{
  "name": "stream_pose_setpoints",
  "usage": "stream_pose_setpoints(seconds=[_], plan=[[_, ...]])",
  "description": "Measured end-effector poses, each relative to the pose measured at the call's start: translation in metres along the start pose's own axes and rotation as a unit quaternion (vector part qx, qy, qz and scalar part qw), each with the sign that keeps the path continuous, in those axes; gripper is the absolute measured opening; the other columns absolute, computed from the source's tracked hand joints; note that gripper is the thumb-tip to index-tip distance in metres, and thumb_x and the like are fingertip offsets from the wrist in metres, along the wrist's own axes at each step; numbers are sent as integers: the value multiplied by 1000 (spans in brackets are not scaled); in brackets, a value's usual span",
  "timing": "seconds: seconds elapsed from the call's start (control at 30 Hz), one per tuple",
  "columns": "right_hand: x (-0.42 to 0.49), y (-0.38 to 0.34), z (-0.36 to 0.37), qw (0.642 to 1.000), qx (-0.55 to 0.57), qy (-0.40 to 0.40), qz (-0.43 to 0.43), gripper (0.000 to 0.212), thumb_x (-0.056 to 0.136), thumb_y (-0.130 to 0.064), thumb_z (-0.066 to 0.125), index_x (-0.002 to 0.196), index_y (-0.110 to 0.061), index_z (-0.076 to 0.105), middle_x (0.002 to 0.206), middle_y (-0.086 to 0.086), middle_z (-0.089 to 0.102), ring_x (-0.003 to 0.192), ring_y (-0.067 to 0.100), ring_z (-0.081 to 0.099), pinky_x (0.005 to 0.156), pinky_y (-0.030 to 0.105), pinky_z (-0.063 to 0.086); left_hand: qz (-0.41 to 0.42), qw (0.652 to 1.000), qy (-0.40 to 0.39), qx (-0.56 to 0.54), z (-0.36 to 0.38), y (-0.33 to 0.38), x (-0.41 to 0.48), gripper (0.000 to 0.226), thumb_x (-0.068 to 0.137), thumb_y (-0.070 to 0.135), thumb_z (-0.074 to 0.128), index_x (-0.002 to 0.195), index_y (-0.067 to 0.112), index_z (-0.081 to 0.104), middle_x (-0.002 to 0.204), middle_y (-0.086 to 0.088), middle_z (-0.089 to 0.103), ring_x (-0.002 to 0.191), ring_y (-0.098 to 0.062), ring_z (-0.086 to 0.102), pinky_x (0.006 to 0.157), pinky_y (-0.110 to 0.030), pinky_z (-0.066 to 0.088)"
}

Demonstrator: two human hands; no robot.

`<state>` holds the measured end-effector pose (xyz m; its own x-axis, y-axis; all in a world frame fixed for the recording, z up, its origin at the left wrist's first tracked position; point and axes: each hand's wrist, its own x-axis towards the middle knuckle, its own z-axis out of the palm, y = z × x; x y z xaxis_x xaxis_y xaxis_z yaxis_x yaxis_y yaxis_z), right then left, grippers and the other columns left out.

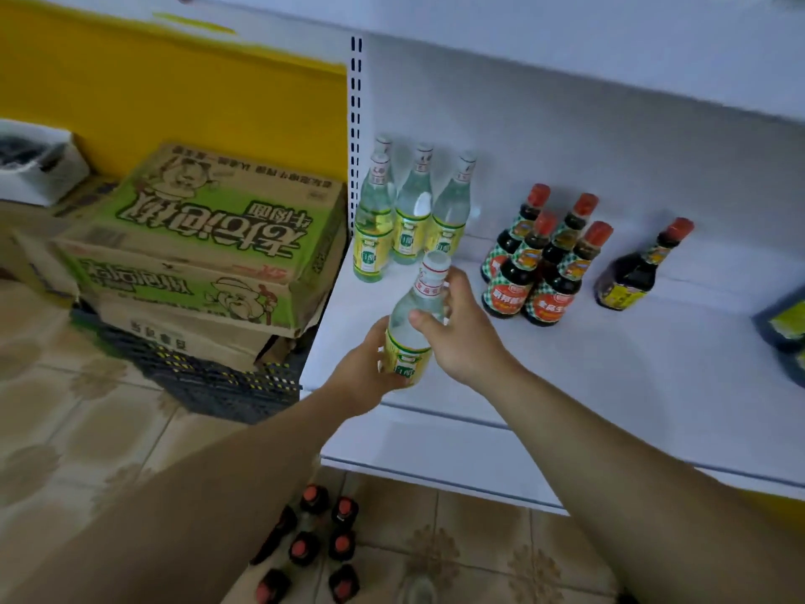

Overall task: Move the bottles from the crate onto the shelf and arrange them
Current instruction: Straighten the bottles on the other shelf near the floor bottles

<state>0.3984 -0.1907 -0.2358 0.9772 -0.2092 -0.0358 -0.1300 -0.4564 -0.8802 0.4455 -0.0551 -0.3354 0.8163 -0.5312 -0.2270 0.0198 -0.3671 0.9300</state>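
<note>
1. While we hold the clear bottle (409,355) tilted above the front of the shelf (610,364), its base has no support. The left hand (361,377) wraps the labelled lower body, and the right hand (466,333) curls round the shoulder below the cap. We judge that releasing either hand before the base seats could send the bottle over the shelf lip to the tiled floor.
2. The standing clear bottles (411,220) form a tight group just behind the held one. We judge that setting it in tilted or too fast could topple them against one another.
3. The dark bottles (536,263) stand near the right hand. We judge that a wide sweep of that wrist could clip them.
4. Large items: we count one black plastic crate (209,377) on the floor and three cartons (209,237) stacked on it.
5. Dark bottles on the shelf: four are grouped and one stands apart, five in all. A further dark container is cut off at the right edge.
6. Red-capped bottles (322,538) below the shelf front: we see seven, partly hidden by the left arm. We cannot tell what they stand in.
7. Clear bottles: four stand on the shelf and one is in hand.
</note>
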Motion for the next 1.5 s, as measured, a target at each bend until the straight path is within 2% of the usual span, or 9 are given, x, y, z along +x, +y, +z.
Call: stream_pose_setpoints(seconds=[0.17, 0.37, 0.47, 0.57, 0.7, 0.87, 1.23, 1.37, 1.5], plan=[[34, 24, 8, 999, -26, -12, -16, 53, 92, -21, 59, 138, -25, 32, 122, -9, 54, 111, 14, 51, 88, 24, 36, -23, 999, 35, 33, 3, -25, 37, 68, 74, 18, 77, 130, 30, 39, 119, 3, 59, 115, -25, 56, 91, -44, 50], [83, 34, 10, 998, -43, 7, -45, 55, 92, -23, 59, 140, -26, 32, 131, -3, 56, 116, 19, 54, 95, 31, 42, -2, 994, 107, 9, 0, -26, 82, 71, 74, 9, 77, 133, 29, 44, 113, 3, 61, 103, -21, 61, 92, -40, 50], [107, 38, 10, 997, -41, 36, -50, 52, 91, -25, 61, 137, -24, 38, 126, -4, 58, 114, 16, 54, 94, 29, 41, -12, 991, 136, -9, 0, -27, 102, 77, 76, 13, 76, 141, 25, 36, 125, -4, 58, 109, -21, 58, 95, -37, 49], [131, 42, 10, 996, -54, 56, -38, 36, 90, -28, 62, 124, -21, 51, 112, -6, 61, 106, 15, 56, 84, 25, 39, 3, 976, 212, 45, -1, -25, 118, 93, 73, 22, 79, 147, 21, 22, 145, -7, 35, 131, -21, 38, 103, -34, 36], [159, 48, 11, 996, -37, 75, -37, 38, 91, -30, 61, 126, -22, 52, 121, -2, 63, 111, 18, 58, 92, 30, 44, 9, 966, 251, 55, -6, -28, 138, 111, 76, 25, 78, 151, 17, -3, 159, -5, -4, 146, -16, 6, 113, -28, 16], [182, 53, 8, 994, -39, 93, -36, 44, 91, -29, 61, 132, -21, 49, 126, 1, 61, 115, 19, 57, 98, 34, 45, 43, 969, 244, 11, -12, -29, 157, 104, 74, 33, 78, 150, 26, 7, 152, -1, 24, 138, -16, 30, 111, -36, 31], [205, 50, 11, 995, -32, 95, -14, 48, 93, -28, 59, 137, -23, 42, 123, -4, 58, 108, 13, 53, 88, 24, 38, -19, 952, 306, -13, -18, -8, 173, 84, 76, 23, 77, 141, 12, 24, 132, -13, 33, 121, -33, 44, 102, -44, 40], [202, 44, 12, 995, -43, 85, 11, 52, 91, -31, 61, 138, -24, 40, 127, -2, 59, 116, 20, 56, 97, 34, 45, -32, 970, 241, -6, -31, -5, 158, 81, 78, 27, 74, 143, 17, 27, 138, -8, 35, 124, -26, 45, 102, -37, 39], [171, 27, 4, 995, -53, 73, 31, 62, 92, -29, 62, 143, -13, 31, 115, -10, 43, 110, 7, 43, 81, 12, 31, -33, 989, 138, 29, -56, 5, 124, 76, 82, 30, 71, 145, 19, 30, 143, 0, 41, 129, -20, 43, 99, -30, 39]])
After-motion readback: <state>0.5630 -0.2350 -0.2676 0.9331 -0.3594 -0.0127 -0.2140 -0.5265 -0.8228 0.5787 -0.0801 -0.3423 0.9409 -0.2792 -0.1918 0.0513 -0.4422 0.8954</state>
